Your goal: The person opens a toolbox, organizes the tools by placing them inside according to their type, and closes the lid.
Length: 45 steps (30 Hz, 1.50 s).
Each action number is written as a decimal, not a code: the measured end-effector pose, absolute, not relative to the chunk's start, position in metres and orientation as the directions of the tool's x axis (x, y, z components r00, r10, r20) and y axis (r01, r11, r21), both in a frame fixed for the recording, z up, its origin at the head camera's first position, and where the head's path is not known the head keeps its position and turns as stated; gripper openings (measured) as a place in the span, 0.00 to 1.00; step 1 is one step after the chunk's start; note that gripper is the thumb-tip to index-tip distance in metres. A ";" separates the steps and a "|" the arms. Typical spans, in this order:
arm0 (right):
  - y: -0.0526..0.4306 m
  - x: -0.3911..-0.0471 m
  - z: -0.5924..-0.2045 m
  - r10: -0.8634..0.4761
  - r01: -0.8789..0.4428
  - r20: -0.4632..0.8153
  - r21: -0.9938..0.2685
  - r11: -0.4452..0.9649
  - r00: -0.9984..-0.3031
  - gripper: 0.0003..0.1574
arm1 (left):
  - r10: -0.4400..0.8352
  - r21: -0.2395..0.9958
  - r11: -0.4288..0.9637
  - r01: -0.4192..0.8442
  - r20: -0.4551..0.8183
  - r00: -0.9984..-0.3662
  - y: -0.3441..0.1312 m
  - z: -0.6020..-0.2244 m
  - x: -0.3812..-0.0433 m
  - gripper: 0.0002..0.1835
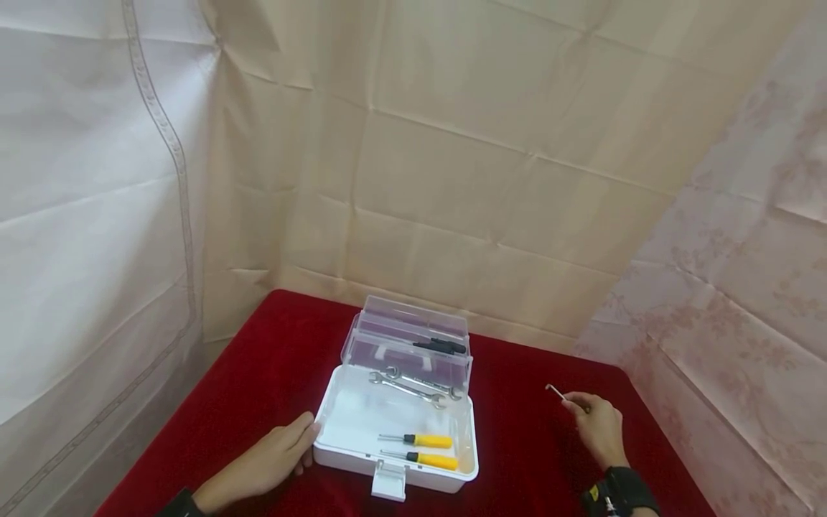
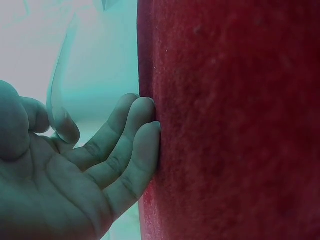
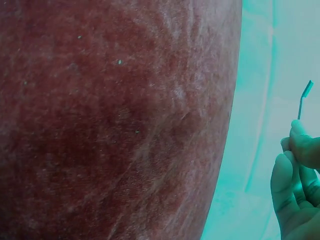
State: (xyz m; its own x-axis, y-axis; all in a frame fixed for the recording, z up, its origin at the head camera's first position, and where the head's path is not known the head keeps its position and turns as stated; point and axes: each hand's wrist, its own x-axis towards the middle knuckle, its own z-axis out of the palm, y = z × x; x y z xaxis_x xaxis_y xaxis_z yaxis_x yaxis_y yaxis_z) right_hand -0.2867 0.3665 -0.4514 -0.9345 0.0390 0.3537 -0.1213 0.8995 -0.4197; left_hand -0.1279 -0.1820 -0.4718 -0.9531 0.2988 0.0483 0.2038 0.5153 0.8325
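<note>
My left hand [image 1: 287,449] is at the left side of a white toolbox [image 1: 349,454]. In the left wrist view, its thumb and forefinger grip the rim, with the other fingers beside the wall near the red cloth. Inside the toolbox, two yellow-handled screwdrivers [image 1: 431,440] lie along the front. Behind them two metal wrenches [image 1: 410,390] lie side by side. Off to the right, my right hand [image 1: 599,427] pinches a small bent metal hex key [image 1: 554,390] between thumb and fingers, over the cloth. The key's bent end sticks out in the right wrist view.
The toolbox's clear lid [image 1: 413,310] stands raised at the back, with a clear tray [image 1: 362,348] and black tools [image 1: 442,346] there. A white latch [image 1: 389,482] hangs at the front. Red cloth [image 1: 517,445] covers the table; fabric curtains [image 1: 484,179] enclose it.
</note>
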 end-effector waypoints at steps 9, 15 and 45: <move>0.358 -0.289 -0.448 0.018 -0.153 0.387 -0.408 0.900 -0.922 0.09 | 0.299 0.837 0.513 0.191 0.034 -0.954 -0.182 -0.472 -0.127 0.16; 0.350 -0.292 -0.444 0.024 -0.153 0.395 -0.410 0.899 -0.918 0.09 | 0.303 0.832 0.516 0.206 0.048 -0.952 -0.182 -0.472 -0.128 0.15; 0.314 -0.304 -0.431 0.023 -0.259 0.550 -0.429 0.865 -0.835 0.05 | 0.297 0.837 0.514 0.190 0.035 -0.954 -0.181 -0.474 -0.126 0.16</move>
State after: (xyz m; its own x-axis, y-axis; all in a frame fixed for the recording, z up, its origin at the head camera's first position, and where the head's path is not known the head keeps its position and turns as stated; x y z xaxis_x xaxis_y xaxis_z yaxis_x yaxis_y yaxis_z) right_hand -0.3041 0.3138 -0.4314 -0.8350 0.0228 0.5498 -0.2589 0.8654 -0.4290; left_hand -0.1265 -0.1814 -0.4742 -0.9543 0.2968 0.0347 0.1902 0.5137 0.8366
